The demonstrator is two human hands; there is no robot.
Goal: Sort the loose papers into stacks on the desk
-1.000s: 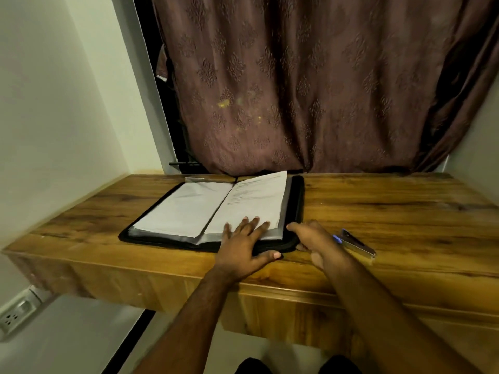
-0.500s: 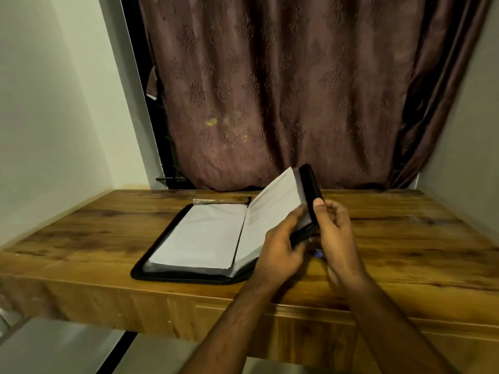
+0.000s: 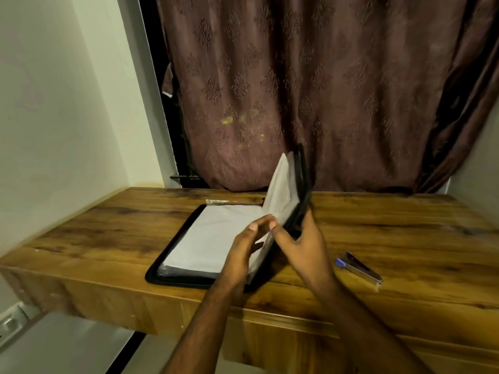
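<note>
The loose white papers (image 3: 216,236) lie inside a black zip-edged folder (image 3: 172,261) spread open on the wooden desk (image 3: 405,238), one half flat to the left of the hands and the other half tipped almost upright just beyond them.

Nearest the camera, two bare forearms reach in over the front edge of the desk. The left hand (image 3: 244,248) sits low at the folder's spine, fingers bent toward the inner face of the raised pages; whether it actually pinches a sheet I cannot tell. The right hand (image 3: 302,244) is just beside it, almost touching, thumb on the paper side and fingers round the back of the raised black cover (image 3: 302,182), gripping that half and holding it up.

To the right of the right hand, well apart from the folder, a small silver metal stapler with a blue tip (image 3: 360,269) rests on the desk. Beyond the hands hangs a brown patterned fabric curtain (image 3: 310,90), with a pale wall (image 3: 54,103) off to the left.

As a judgement: the sheets look thin, light and floppy, some apparently in glossy sleeves that may slide against each other. They would crease if grabbed in the middle, so the free outer edge or a corner is the place to pinch, with the other hand steadying the stiffer cover. No stacks are on the desk yet, so sorting seems barely begun.
</note>
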